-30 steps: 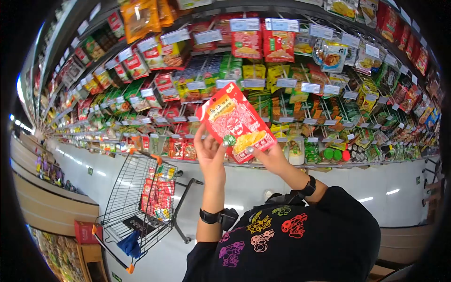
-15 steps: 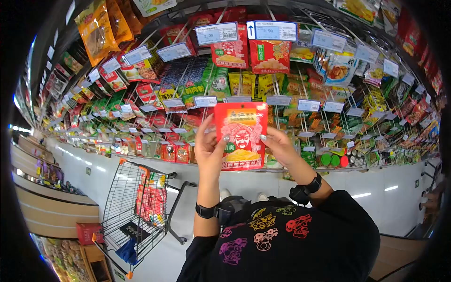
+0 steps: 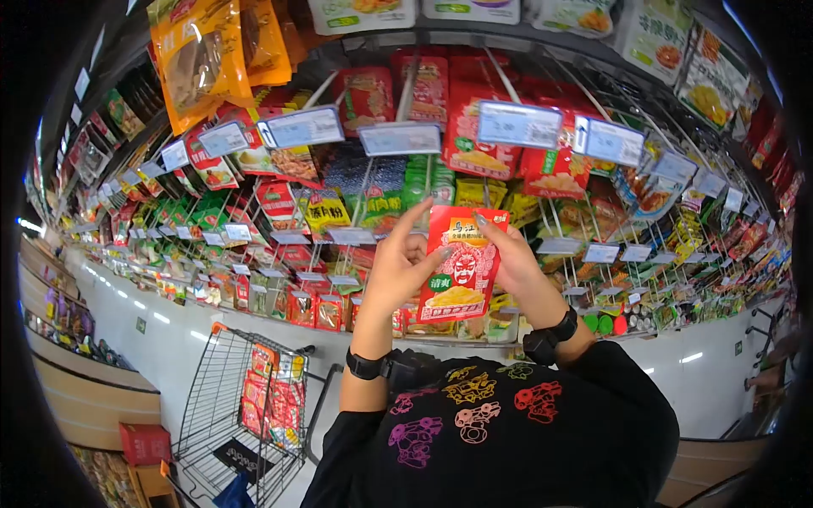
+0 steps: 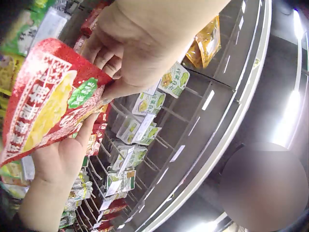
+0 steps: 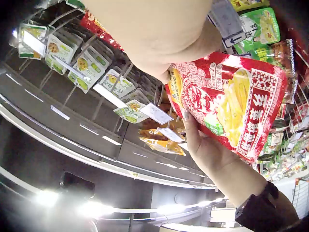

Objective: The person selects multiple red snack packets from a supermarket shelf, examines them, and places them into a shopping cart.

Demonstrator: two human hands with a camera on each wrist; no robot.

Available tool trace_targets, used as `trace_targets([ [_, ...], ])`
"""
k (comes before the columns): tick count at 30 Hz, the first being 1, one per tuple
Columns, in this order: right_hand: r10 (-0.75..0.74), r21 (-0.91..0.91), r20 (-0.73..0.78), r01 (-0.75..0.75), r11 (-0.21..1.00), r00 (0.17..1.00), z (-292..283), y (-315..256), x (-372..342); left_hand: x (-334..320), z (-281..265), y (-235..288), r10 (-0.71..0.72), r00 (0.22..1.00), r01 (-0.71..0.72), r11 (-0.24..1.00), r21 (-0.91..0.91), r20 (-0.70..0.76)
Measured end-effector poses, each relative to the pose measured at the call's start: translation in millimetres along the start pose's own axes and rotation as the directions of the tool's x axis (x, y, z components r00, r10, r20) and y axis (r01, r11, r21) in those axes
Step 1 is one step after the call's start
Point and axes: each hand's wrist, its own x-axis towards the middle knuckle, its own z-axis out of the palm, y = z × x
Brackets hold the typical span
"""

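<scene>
Right hand [image 3: 515, 261], now higher, and left hand [image 3: 396, 269] pinch red packet [image 3: 462, 275]; its back hidden.

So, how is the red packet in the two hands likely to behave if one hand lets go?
The red packet would probably bend a little: it looks like a thin, flat pouch. Its shiny film may be slippery. It is likely light, since the left hand and right hand seem to hold it near its edges.
</scene>
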Motion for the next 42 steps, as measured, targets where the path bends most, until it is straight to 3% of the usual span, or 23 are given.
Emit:
trace_targets([
  [5, -0.072, -0.122, -0.013, 0.07, 0.99, 0.997, 30, 10, 45, 32, -53, -24, 0.03, 0.999, -0.029, 0.998, -0.051, 0.028],
  [8, -0.145, -0.15, -0.025, 0.14, 0.979, 0.989, 44, 21, 63, 41, -71, -15, 0.004, 0.999, 0.003, 0.982, -0.191, 0.04],
  [13, -0.185, -0.114, -0.038, 0.18, 0.977, 0.982, 61, 44, 78, 47, -101, -29, 0.013, 0.998, 0.004, 0.958, -0.288, 0.057],
  [16, -0.167, -0.097, 0.016, 0.168, 0.981, 0.986, 74, 42, 79, 49, -110, -24, 0.016, 0.997, 0.0, 0.976, -0.217, 0.071],
  [23, -0.146, -0.106, -0.044, 0.141, 0.984, 0.988, 69, 39, 84, 59, -113, -21, -0.032, 0.985, 0.094, 0.924, -0.371, 0.17],
  [36, -0.198, -0.03, -0.09, 0.196, 0.98, 0.976, 66, 31, 79, 69, -102, -18, -0.071, 0.975, 0.151, 0.903, -0.402, 0.209],
  [42, -0.215, -0.041, -0.147, 0.211, 0.977, 0.965, 57, 21, 67, 76, -87, -19, -0.058, 0.954, 0.182, 0.892, -0.414, 0.294],
])
